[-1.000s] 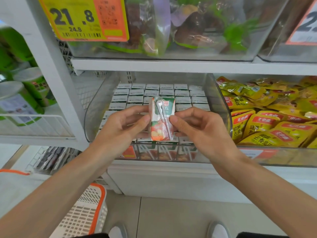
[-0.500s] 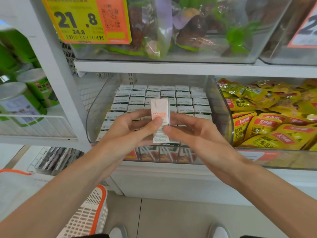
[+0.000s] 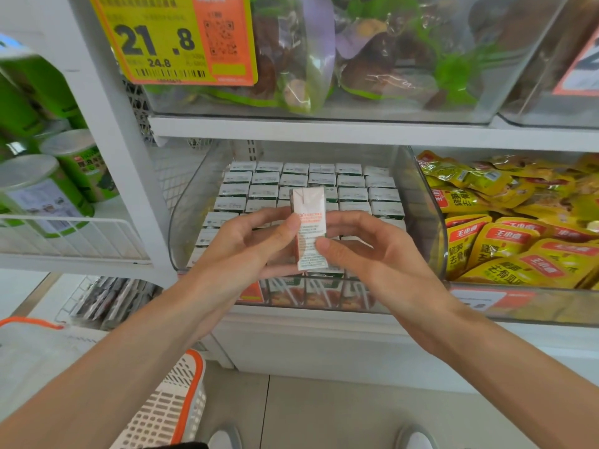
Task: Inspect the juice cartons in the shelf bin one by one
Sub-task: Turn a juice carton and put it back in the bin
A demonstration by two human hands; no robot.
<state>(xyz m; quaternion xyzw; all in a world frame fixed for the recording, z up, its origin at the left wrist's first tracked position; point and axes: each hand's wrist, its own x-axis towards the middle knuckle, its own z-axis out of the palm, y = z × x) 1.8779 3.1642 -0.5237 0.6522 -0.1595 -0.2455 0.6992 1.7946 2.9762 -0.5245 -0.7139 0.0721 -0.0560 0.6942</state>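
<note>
A small juice carton (image 3: 308, 218) stands upright in front of the clear shelf bin (image 3: 418, 202), its white and orange printed side facing me. My left hand (image 3: 246, 244) pinches it with thumb and fingers from the left. My right hand (image 3: 366, 254) holds it from the right, thumb on its lower front. Several rows of identical cartons (image 3: 353, 192) fill the bin behind, with only their tops showing.
A neighbouring bin of yellow snack packs (image 3: 505, 234) sits to the right. Green canisters (image 3: 55, 189) stand on the left shelf. Above hangs a yellow price tag (image 3: 171, 37) on a bin of bagged goods. A white and orange basket (image 3: 171, 403) stands on the floor at lower left.
Both hands have turned the carton from its straw side to its narrow side and then to the printed text side. The carton stayed in front of the bin.
</note>
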